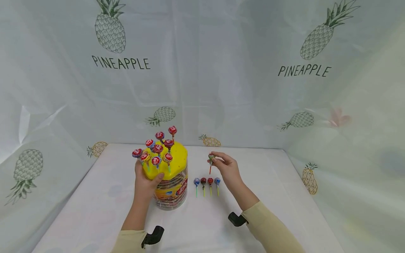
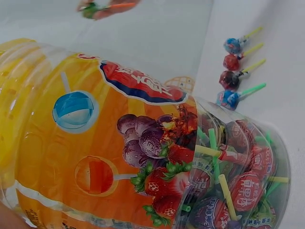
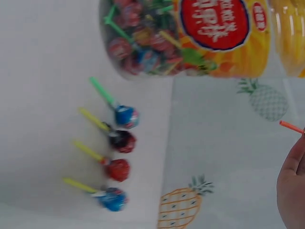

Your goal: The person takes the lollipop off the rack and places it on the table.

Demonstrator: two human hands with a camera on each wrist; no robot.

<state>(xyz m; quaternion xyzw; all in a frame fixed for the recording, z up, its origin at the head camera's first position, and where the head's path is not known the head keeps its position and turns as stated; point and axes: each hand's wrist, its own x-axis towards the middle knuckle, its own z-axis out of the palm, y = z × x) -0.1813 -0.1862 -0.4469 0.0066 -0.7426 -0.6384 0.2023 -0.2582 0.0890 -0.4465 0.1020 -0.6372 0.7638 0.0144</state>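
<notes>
A clear plastic candy jar (image 1: 171, 194) with an orange fruit label stands on the table, filled with wrapped lollipops. Its yellow lid (image 1: 179, 160) bears several upright lollipops (image 1: 158, 149) with mostly red-topped wrappers. My left hand (image 1: 146, 183) holds the jar by the lid's near left side, thumb at the front rim, the other fingers mostly hidden behind. To the right of the jar, my right hand (image 1: 229, 171) pinches a green-wrapped lollipop (image 1: 211, 156) by its head, above the table. Its orange-red stick (image 3: 290, 126) points down in the head view.
Right of the jar, several lollipops (image 1: 203, 181) lie in a neat row on the white table (image 1: 259, 182), heads toward the back, in blue, dark and red wrappers. A pale pineapple-print sheet (image 1: 221, 70) hangs behind and along the sides.
</notes>
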